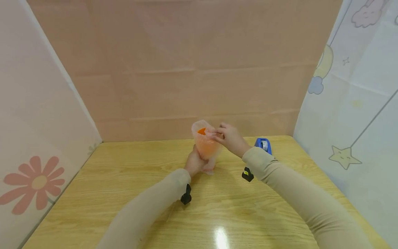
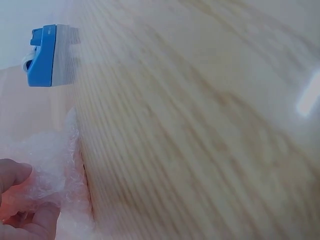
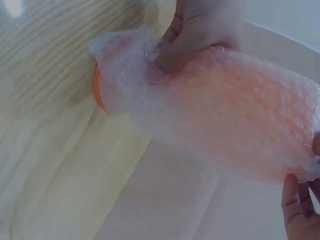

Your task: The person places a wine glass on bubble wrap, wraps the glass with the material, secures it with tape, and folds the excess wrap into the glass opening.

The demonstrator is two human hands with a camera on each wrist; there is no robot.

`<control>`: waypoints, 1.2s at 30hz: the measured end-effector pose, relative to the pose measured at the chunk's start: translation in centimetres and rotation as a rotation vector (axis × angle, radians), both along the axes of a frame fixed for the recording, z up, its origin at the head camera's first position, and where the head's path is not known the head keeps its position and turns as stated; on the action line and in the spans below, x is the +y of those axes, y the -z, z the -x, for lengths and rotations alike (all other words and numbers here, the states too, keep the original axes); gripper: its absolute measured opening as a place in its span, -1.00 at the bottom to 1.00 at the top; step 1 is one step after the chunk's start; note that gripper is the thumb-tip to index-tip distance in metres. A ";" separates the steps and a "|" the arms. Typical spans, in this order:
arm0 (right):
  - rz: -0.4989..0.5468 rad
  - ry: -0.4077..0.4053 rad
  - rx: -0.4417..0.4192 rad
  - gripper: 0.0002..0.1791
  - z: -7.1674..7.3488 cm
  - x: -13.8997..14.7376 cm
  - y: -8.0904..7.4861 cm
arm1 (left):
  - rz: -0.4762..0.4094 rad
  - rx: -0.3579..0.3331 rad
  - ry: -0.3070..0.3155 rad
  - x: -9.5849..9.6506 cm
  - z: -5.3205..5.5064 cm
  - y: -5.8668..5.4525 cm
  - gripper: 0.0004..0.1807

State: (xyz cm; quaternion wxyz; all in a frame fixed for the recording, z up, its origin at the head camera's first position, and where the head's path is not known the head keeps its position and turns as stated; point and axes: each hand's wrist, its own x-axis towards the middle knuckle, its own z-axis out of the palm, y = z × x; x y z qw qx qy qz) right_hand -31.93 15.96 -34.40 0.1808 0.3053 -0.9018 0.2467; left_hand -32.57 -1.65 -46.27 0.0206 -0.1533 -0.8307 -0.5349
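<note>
An orange goblet-shaped thing (image 1: 202, 131) stands nearly upright above the table, wrapped in clear bubble wrap (image 1: 206, 147). Its orange inside shows at the wide top. Around the narrow lower part my left hand (image 1: 194, 162) is curled, gripping it through the wrap. My right hand (image 1: 230, 139) pinches the edge of the wrap at the top rim. In the right wrist view, an orange round edge (image 3: 98, 90) sticks out of the wrap at the foot, with the left hand (image 3: 192, 35) just above it. The exact kind of wrapped thing is veiled by the bubbles.
A blue tape dispenser (image 1: 263, 144) with a roll of clear tape stands at the back right of the wooden table (image 1: 133, 162), beyond the right forearm. A plain brown sheet (image 1: 192, 69) hangs behind the table, and patterned white sheets flank it.
</note>
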 end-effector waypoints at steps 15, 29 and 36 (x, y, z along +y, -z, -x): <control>-0.396 -0.288 -0.342 -0.51 0.7 1.1 -3.9 | -0.018 -0.057 0.022 -0.1 0.2 0.0 -0.27; -0.419 -0.386 -0.273 -0.86 1.6 0.3 -4.0 | 0.017 -0.057 0.009 0.1 -0.2 -0.6 -0.26; -0.456 -0.397 -0.142 -0.93 1.2 0.7 -3.7 | -0.007 -0.057 0.026 0.0 -0.2 -0.5 -0.25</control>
